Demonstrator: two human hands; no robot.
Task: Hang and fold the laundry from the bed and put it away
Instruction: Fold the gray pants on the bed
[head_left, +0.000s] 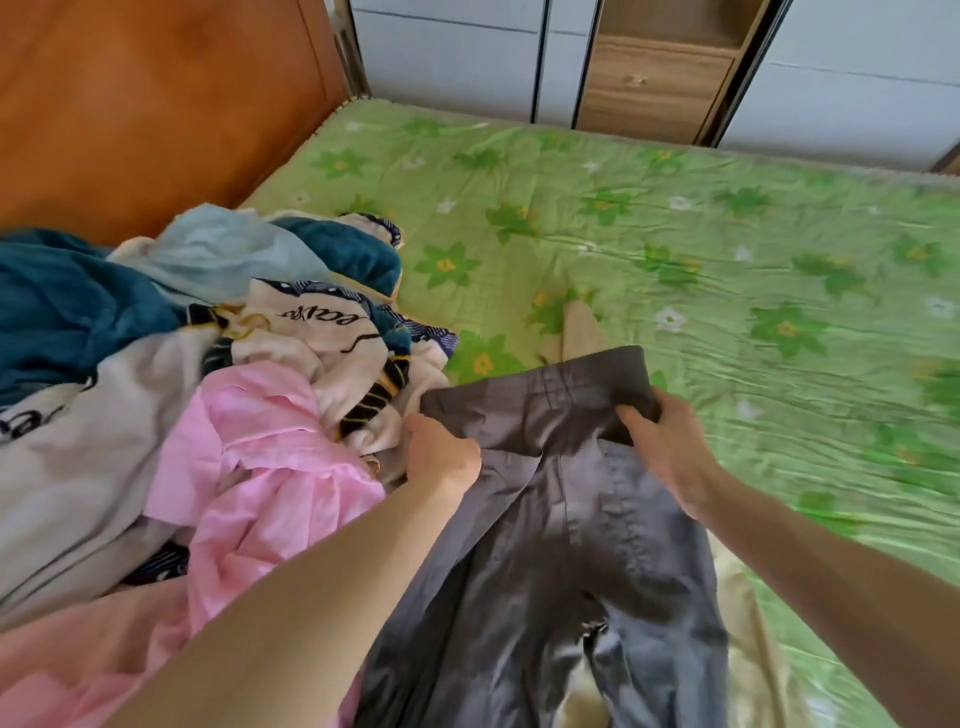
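Both hands hold grey trousers at the waistband, lower centre of frame

Left hand grips the band's left end, right hand pinches its right end; the legs hang toward the bottom edge. A laundry pile fills the left, a pink garment nearest, on the green floral sheet; wardrobe at top

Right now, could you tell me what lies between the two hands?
In the head view, only the waistband of the dark grey trousers spans the stretch between the left hand and the right hand; both grip it.
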